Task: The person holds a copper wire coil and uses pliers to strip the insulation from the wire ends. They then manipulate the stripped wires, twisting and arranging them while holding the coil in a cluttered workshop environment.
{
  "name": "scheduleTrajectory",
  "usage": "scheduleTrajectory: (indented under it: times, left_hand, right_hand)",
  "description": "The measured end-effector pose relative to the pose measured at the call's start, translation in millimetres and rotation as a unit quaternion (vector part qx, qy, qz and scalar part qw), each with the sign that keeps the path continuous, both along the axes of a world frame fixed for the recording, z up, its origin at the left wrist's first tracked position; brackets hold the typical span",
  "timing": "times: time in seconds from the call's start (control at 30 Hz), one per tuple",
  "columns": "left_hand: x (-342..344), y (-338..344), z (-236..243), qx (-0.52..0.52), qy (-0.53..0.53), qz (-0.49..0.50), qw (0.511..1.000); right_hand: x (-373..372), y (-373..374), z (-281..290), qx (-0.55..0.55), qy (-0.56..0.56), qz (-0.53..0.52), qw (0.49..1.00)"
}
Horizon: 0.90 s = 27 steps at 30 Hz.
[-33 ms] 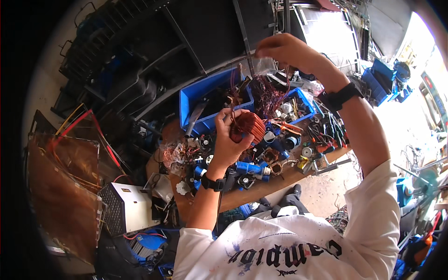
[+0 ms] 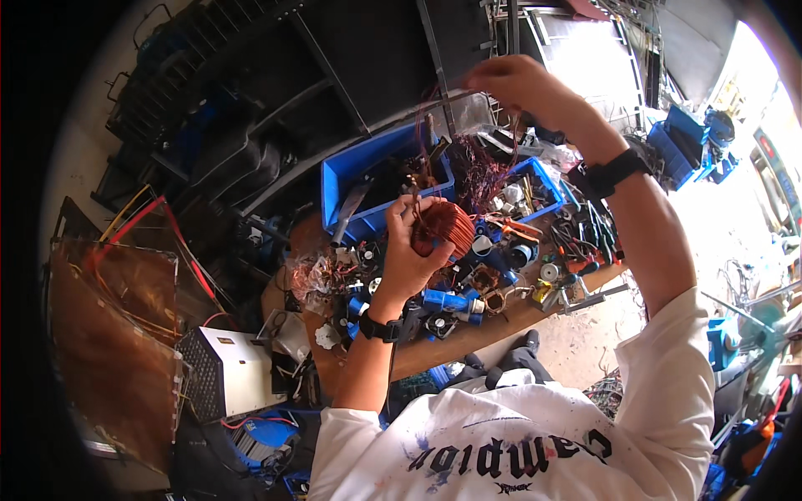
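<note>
A round coil of reddish copper wire sits clasped in the left hand, above the cluttered table. Thin strands rise from it to the raised right hand, whose fingers pinch them. A blue bin lies just behind.

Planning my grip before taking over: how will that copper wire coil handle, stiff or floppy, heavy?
The copper wire coil in the left hand looks densely wound, so probably heavy and rigid. The loose strand running up to the right hand looks thin, likely springy and tangle-prone.
</note>
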<state>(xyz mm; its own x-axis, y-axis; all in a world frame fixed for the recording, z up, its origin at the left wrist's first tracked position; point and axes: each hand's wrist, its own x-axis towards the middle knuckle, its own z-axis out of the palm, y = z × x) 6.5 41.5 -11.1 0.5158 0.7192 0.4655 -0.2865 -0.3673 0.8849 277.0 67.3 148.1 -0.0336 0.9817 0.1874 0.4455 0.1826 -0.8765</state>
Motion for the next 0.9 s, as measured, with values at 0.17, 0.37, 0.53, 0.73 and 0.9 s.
scheduleTrajectory:
  times: [0.17, 0.37, 0.53, 0.73, 0.9]
  left_hand:
    - [-0.6, 5.4, 6.3, -0.011, 0.041, -0.028, 0.999]
    - [6.0, -8.4, 9.0, -0.027, 0.071, -0.060, 0.995]
    - [13.3, -8.1, -5.7, -0.041, 0.005, -0.053, 0.998]
    - [4.6, -14.9, -2.1, -0.067, -0.017, -0.046, 0.997]
    - [3.1, -16.5, -4.7, -0.063, -0.006, -0.053, 0.997]
  right_hand:
    - [3.0, 1.8, -16.4, 0.015, 0.067, -0.019, 0.997]
    - [-16.0, -12.8, 0.3, 0.040, -0.141, 0.007, 0.989]
    - [3.4, 13.6, -21.7, 0.210, -0.236, 0.061, 0.947]
    - [-8.1, -21.5, 21.5, -0.045, -0.222, -0.027, 0.974]
    - [10.9, -1.3, -6.2, 0.018, -0.211, -0.012, 0.977]
